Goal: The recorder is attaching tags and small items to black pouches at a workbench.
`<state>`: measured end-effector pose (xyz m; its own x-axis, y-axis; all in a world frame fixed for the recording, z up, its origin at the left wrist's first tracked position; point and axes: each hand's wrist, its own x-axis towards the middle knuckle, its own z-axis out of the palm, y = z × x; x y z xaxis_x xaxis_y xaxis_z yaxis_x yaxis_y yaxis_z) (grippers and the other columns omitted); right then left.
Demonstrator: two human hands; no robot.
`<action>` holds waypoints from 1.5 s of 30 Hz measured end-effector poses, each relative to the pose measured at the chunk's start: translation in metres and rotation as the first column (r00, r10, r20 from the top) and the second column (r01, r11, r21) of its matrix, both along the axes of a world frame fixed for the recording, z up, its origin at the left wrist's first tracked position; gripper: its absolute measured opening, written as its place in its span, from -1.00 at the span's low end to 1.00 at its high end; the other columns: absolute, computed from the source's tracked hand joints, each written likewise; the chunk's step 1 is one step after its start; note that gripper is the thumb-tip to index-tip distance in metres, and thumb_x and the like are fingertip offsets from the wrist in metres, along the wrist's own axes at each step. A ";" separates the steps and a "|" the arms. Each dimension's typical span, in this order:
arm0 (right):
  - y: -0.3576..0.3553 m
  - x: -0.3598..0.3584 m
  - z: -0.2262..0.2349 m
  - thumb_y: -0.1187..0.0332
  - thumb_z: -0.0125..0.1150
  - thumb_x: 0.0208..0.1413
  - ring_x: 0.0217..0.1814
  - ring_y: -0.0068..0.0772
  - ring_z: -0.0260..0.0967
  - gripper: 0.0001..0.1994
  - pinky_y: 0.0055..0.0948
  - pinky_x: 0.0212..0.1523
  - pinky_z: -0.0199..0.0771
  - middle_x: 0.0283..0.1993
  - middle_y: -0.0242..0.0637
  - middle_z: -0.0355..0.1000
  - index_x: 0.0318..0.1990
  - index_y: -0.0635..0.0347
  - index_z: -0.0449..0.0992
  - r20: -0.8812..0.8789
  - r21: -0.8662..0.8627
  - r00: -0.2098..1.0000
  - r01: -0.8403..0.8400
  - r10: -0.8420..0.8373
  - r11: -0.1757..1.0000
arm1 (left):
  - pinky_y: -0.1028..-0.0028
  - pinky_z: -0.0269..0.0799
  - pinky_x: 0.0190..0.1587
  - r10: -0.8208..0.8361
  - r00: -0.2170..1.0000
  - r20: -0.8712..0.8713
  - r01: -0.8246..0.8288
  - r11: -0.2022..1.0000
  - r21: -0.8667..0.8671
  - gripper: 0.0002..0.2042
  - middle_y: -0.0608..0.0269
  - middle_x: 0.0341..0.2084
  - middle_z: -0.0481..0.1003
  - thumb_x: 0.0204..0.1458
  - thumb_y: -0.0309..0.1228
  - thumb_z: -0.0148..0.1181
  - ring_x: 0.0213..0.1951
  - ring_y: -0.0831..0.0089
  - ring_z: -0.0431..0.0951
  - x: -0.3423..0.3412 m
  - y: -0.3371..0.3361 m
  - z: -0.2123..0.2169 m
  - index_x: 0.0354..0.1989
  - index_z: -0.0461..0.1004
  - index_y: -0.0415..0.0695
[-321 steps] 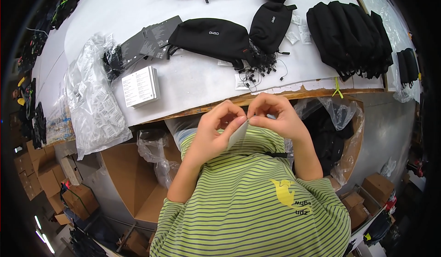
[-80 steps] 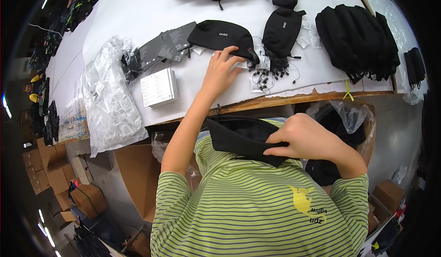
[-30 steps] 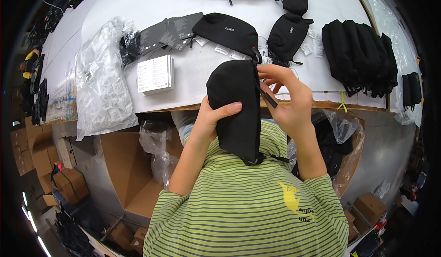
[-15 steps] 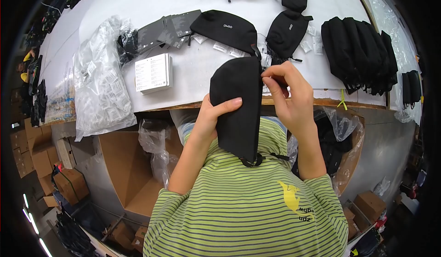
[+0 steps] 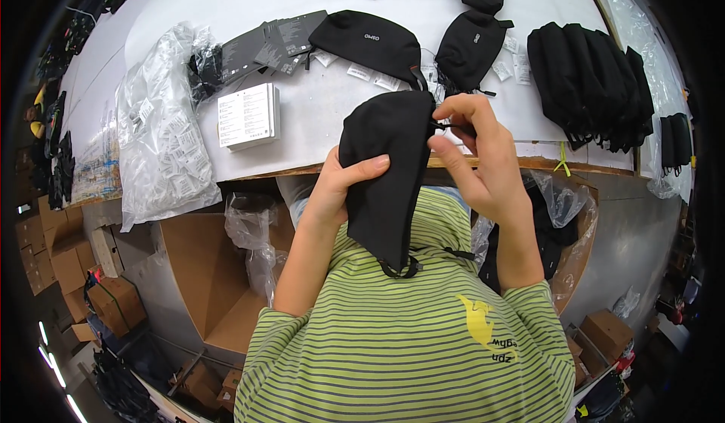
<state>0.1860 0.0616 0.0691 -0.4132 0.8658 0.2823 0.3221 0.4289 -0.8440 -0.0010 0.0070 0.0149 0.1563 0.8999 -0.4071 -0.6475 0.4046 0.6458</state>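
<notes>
**A:** From the head view, what's in the hands? A moment back the left one was stretched out over the table among the pouches.

**B:** It's come back in. The left hand (image 5: 343,185) now clamps the black pouch (image 5: 387,174) from the side, thumb across the front and fingers behind. The pouch hangs upright in front of the striped shirt (image 5: 408,340), its top level with the table edge (image 5: 529,162), its lower end with a strap loop at the chest.

**A:** And the right?

**B:** The right hand (image 5: 479,159) is at the pouch's upper right corner, thumb and forefinger pinched on something small and dark there. A zip pull or tag cord, I'd guess; too small to tell. Over the last second it has barely shifted, so I'd judge the work is fine fiddling at that corner.

**A:** What's around?

**B:** On the white table, another black pouch (image 5: 370,38) lying flat, a smaller one (image 5: 468,41) beside it, a stack of black bags (image 5: 589,83) to the right, small white tags (image 5: 370,72) scattered about, a white booklet stack (image 5: 248,115), grey card sleeves (image 5: 272,41) and a clear plastic bag of packets (image 5: 162,143) on the left.
</notes>
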 end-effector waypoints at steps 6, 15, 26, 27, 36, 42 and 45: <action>0.011 0.006 -0.003 0.49 0.19 0.05 -0.52 -0.42 0.27 -0.89 -0.53 -0.48 0.27 -0.45 -0.33 0.36 -0.32 0.26 0.37 0.094 0.195 0.994 0.032 -0.052 0.980 | 0.55 0.49 -0.22 -0.080 0.994 -0.072 0.080 0.997 -0.013 -0.61 0.16 -0.31 0.53 -0.13 -0.50 0.31 -0.32 0.49 0.55 0.004 -0.001 0.006 -0.09 0.41 -0.35; -0.015 -0.005 0.002 0.53 0.20 0.01 -0.52 -0.52 0.31 -0.91 -0.59 -0.51 0.35 -0.47 -0.33 0.38 -0.33 0.28 0.43 -0.049 -0.139 0.987 -0.156 0.151 0.978 | 0.54 0.48 -0.27 0.176 0.982 -0.076 -0.173 0.984 0.038 -0.68 0.20 -0.35 0.53 -0.08 -0.44 0.27 -0.37 0.49 0.55 0.006 0.013 0.008 -0.15 0.44 -0.31; -0.019 -0.003 0.005 0.52 0.22 0.01 -0.55 -0.46 0.33 -0.90 -0.58 -0.54 0.34 -0.50 -0.32 0.39 -0.34 0.26 0.41 0.054 -0.010 0.994 -0.097 0.097 0.995 | 0.55 0.47 -0.24 0.047 0.995 -0.092 -0.040 0.997 0.073 -0.66 0.21 -0.32 0.53 -0.08 -0.44 0.30 -0.35 0.52 0.55 -0.001 0.015 0.004 -0.12 0.44 -0.31; -0.015 -0.003 0.004 0.53 0.21 0.01 -0.59 -0.47 0.27 -0.91 -0.59 -0.57 0.29 -0.50 -0.33 0.38 -0.35 0.26 0.42 0.019 -0.015 1.000 0.024 -0.024 1.000 | 0.55 0.47 -0.23 -0.084 0.985 -0.153 0.094 0.993 0.064 -0.64 0.20 -0.31 0.53 -0.09 -0.44 0.31 -0.34 0.52 0.55 -0.001 0.013 0.006 -0.11 0.44 -0.32; -0.047 -0.015 -0.017 0.35 0.22 0.04 -0.53 -0.36 0.39 -0.88 -0.49 -0.51 0.35 -0.54 -0.33 0.38 -0.37 0.15 0.42 -0.004 -0.315 0.916 -0.381 0.400 0.869 | 0.51 0.54 -0.35 0.162 0.984 0.071 -0.159 0.986 -0.048 -0.71 0.18 -0.33 0.56 0.03 -0.41 0.21 -0.42 0.47 0.59 -0.021 0.029 -0.016 -0.09 0.43 -0.25; -0.038 -0.020 -0.014 0.36 0.23 0.03 -0.55 -0.38 0.37 -0.89 -0.49 -0.52 0.33 -0.52 -0.34 0.40 -0.35 0.15 0.44 -0.011 -0.227 0.966 -0.254 0.258 0.940 | 0.54 0.52 -0.29 0.042 0.999 0.003 -0.042 0.999 0.029 -0.64 0.19 -0.32 0.54 -0.07 -0.44 0.30 -0.36 0.51 0.56 -0.021 0.022 -0.018 -0.09 0.42 -0.31; -0.015 -0.021 -0.009 0.46 0.19 0.06 -0.63 -0.64 0.23 -0.94 -0.63 -0.63 0.18 -0.58 -0.37 0.34 -0.34 0.23 0.44 -0.078 -0.127 0.997 -0.019 0.009 0.992 | 0.54 0.50 -0.25 -0.002 0.995 -0.099 0.010 0.996 0.087 -0.57 0.17 -0.31 0.53 -0.10 -0.43 0.33 -0.36 0.49 0.55 -0.016 0.016 -0.010 -0.05 0.39 -0.34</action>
